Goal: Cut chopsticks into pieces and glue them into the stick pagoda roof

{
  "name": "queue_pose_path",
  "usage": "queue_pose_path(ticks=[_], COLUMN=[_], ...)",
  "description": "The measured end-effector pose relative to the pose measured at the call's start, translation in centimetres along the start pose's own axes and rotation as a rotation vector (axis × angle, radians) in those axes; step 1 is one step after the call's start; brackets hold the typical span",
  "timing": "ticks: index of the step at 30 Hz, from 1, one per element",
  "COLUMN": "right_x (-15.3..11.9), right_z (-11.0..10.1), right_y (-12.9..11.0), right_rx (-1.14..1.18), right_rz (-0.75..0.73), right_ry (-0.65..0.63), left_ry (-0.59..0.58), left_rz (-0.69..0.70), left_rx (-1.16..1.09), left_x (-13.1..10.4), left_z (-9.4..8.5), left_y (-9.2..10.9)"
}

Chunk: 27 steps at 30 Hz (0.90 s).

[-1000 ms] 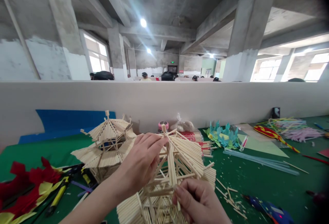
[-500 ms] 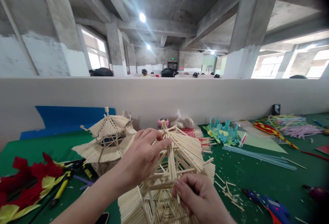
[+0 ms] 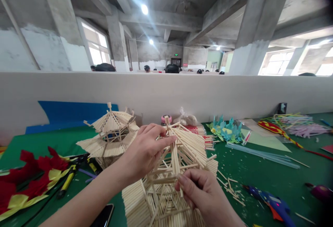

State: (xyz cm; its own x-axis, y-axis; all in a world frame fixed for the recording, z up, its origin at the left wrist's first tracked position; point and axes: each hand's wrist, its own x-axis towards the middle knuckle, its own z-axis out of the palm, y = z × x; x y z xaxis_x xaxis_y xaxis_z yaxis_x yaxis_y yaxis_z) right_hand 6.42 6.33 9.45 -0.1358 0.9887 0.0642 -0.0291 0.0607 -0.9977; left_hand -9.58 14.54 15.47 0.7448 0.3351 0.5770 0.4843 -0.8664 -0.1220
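Note:
In front of me stands a pagoda model [image 3: 194,146] built of thin wooden sticks, its upper roof partly covered and the frame open on the near side. My left hand [image 3: 148,148] is at the roof's peak, thumb and fingers closed on the upper end of a wooden stick [image 3: 174,157] that slopes down the near side. Lower down, my right hand [image 3: 199,189] pinches the lower end of the sticks at the eave corner. What lies inside its curled fingers is hidden. A second stick pagoda [image 3: 111,129] stands behind my left forearm.
On the green table [image 3: 260,182] at right lie a blue glue gun [image 3: 270,201], stick offcuts [image 3: 231,188] and clear glue sticks [image 3: 262,156]. Blue folded-paper flowers [image 3: 225,129] sit further back. Red and yellow paper [image 3: 33,175] and a phone [image 3: 104,216] are at left. A white partition [image 3: 166,91] rises behind.
The view has tilted and shifted slightly, so the table things appear a little higher. Both hands keep nearly the same hold on the model.

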Motion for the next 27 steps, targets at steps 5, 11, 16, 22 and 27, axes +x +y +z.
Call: queue_pose_path(ticks=[5,11,16,22,27], right_x=[-0.09,-0.14,-0.2,-0.3,-0.22], right_z=[-0.07,-0.12,-0.01,0.22,0.46], right_y=[-0.05,-0.28,-0.4,-0.33,-0.29], right_rx=[-0.002,0.034,0.096,0.152,0.198], right_rz=[0.009,0.006,0.047,0.072,0.066], right_ry=[-0.006,-0.036,-0.029,0.001,0.024], left_ry=[0.005,0.005,0.016,0.025,0.037], left_rz=[0.0,-0.01,-0.005,-0.014,-0.005], left_rx=[0.013,0.032,0.033,0.023,0.027], left_x=[0.07,0.05,0.06,0.05,0.08], left_z=[0.0,0.0,-0.03,0.06,0.18], left_y=[0.04,0.17,0.24,0.24,0.26])
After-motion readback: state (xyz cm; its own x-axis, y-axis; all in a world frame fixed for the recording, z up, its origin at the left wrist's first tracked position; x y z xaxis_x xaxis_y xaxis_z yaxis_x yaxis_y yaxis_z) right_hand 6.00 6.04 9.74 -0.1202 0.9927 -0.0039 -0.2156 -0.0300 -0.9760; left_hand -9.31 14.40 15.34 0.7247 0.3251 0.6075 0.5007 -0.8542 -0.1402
